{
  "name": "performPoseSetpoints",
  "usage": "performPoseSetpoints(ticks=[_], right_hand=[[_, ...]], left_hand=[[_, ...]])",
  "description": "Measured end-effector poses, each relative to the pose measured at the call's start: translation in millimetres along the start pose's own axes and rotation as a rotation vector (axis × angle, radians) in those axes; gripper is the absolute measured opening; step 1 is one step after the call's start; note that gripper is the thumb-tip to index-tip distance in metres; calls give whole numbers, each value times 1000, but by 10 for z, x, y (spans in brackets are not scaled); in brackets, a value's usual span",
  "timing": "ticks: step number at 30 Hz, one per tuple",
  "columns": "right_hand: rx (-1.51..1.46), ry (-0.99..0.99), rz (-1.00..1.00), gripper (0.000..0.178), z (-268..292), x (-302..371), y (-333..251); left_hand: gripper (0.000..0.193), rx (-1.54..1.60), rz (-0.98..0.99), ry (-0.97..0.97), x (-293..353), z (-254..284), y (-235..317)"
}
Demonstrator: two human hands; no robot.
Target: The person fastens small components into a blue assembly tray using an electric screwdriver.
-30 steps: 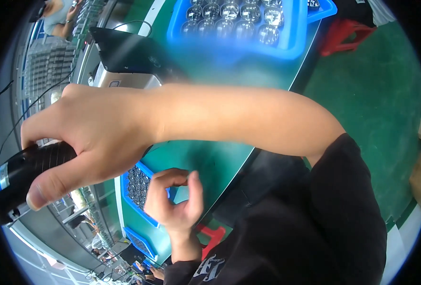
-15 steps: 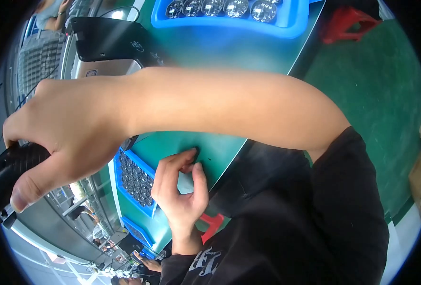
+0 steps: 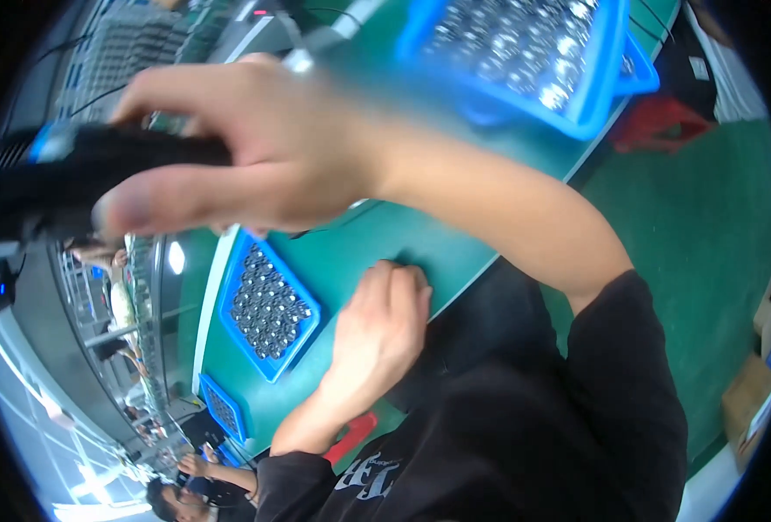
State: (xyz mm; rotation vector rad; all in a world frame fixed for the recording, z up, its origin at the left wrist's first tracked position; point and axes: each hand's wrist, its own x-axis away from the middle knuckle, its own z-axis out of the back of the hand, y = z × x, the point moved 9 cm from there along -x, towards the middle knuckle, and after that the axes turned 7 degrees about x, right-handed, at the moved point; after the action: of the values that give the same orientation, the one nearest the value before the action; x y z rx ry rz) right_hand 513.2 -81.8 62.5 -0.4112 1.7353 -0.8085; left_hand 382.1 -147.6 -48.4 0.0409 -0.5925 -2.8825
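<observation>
My right arm reaches across the upper part of the view. My right hand [image 3: 255, 143], smeared by motion, is wrapped around a thick black cylindrical tool [image 3: 98, 170] with a blue band near one end; its kind I cannot tell. Lower down, my left hand [image 3: 381, 317] rests at the green table's near edge, back turned up and fingers curled under. Whatever it holds, if anything, is hidden. To its left lies a blue tray [image 3: 314, 324] filled with small dark, shiny round pieces [image 3: 265, 304].
Upper right, another blue tray [image 3: 590, 122] holds clear domed pieces [image 3: 525, 43]. A smaller blue tray [image 3: 238, 428] sits farther along the green table [image 3: 464, 235]. Red stools [image 3: 664, 126] stand by the table's edge. At lower left is another person [image 3: 203, 496].
My right hand has shifted up and to the right with the black tool. My left hand has turned over, its fingers curling under. The view has swung, showing more of both trays.
</observation>
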Motion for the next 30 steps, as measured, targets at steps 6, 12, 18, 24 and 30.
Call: performPoseSetpoints(ticks=[6, 12, 18, 24, 30], right_hand=[[-193, -53, -49, 48, -133, -21, 14], [-204, -76, 10, 52, -162, -5, -51], [-293, -135, 33, 56, -291, -68, -26], [-249, -106, 0, 59, -318, -88, -67], [-211, -101, -6, 58, -290, -27, -62]], left_hand=[[21, 105, 42, 78, 142, 574, -105], [7, 109, -8, 743, 110, 2155, -402], [16, 113, -255, 504, -713, 2030, -561], [17, 75, -233, 706, -411, 2114, -622], [11, 391, -2, 851, 333, 1629, -603]])
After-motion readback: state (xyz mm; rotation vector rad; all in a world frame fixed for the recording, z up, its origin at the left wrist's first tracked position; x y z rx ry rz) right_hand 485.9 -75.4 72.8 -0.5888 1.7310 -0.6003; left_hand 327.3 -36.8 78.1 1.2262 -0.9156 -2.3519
